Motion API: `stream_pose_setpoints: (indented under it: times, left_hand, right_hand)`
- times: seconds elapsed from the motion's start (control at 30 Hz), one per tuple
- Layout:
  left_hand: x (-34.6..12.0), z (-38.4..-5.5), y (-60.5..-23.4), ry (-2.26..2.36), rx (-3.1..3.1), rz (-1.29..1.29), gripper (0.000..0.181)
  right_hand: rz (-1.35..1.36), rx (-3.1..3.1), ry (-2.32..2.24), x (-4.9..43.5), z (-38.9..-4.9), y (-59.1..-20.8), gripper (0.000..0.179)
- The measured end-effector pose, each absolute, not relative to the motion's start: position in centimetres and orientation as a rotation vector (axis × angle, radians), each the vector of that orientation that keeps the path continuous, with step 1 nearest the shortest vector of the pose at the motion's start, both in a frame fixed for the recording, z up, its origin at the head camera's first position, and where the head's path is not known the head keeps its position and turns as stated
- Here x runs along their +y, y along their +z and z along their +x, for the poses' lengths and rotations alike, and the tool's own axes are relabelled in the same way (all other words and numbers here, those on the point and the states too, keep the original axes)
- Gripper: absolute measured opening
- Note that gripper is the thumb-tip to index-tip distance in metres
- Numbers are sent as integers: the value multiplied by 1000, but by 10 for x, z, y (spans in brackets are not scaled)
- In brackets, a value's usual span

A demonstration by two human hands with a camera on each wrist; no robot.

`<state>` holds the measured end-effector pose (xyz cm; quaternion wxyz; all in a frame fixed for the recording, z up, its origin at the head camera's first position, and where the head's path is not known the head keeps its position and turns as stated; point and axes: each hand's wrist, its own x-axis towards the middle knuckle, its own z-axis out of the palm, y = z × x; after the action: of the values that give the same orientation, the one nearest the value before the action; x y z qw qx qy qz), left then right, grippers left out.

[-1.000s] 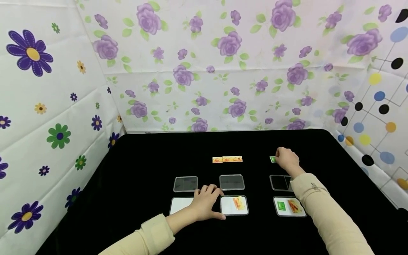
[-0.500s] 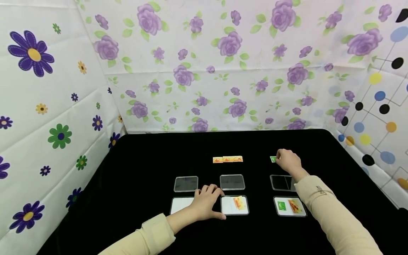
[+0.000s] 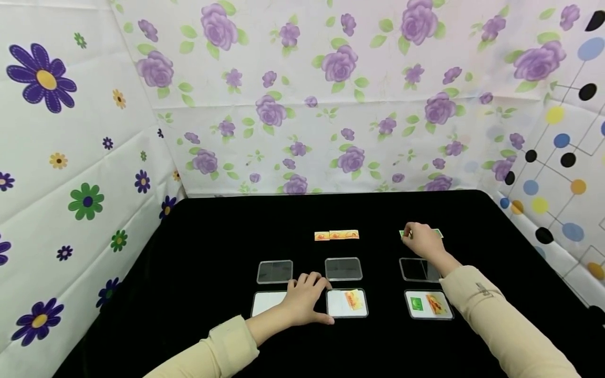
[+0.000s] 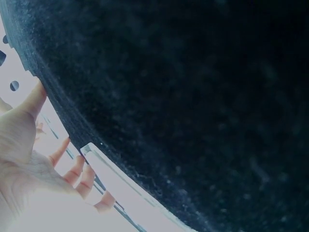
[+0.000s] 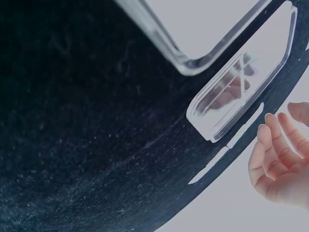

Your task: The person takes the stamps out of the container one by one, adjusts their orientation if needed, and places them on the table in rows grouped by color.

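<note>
My left hand [image 3: 304, 302] lies with fingers spread over the right end of a white-lined plastic case [image 3: 268, 303]. Its index fingertip and thumb reach the left corners of a second case [image 3: 336, 304], which bears an orange picture piece [image 3: 353, 300]. At the back right, my right hand [image 3: 424, 241] is over a row of green picture pieces, with one end [image 3: 438, 232] showing beside the knuckles. In the right wrist view its fingers [image 5: 284, 157] are loosely bent, the thumb apart from them, and nothing shows between them.
Three clear cases stand in a row behind: left [image 3: 275, 272], middle [image 3: 343, 269] and right [image 3: 413, 269]. A third white-lined case [image 3: 428, 313] holds a green and an orange piece. An orange strip [image 3: 336, 235] lies farther back on the black cloth [image 3: 212, 231]. Patterned cloth walls surround the table.
The right hand has shifted slightly, its thumb and index finger now curving apart, and the right end of the green row has come into sight. The left hand stays in place.
</note>
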<state>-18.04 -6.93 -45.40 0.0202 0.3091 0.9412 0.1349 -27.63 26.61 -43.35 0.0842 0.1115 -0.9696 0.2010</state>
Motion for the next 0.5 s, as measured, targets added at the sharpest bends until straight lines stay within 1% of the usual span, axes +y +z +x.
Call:
stream_pose_setpoints:
  times: [0.1, 0.3, 0.5]
  left_hand:
    - [-69, -181, -454, 431, 2920, 964, 66]
    - [-67, -181, -451, 411, 2891, 892, 65]
    - [-67, -180, -450, 400, 2888, 892, 66]
  right_hand:
    - [387, -2867, 643, 263, -272, -434, 11]
    - [399, -2831, 665, 255, -263, -433, 11]
    - [441, -2770, 797, 250, -256, -434, 7]
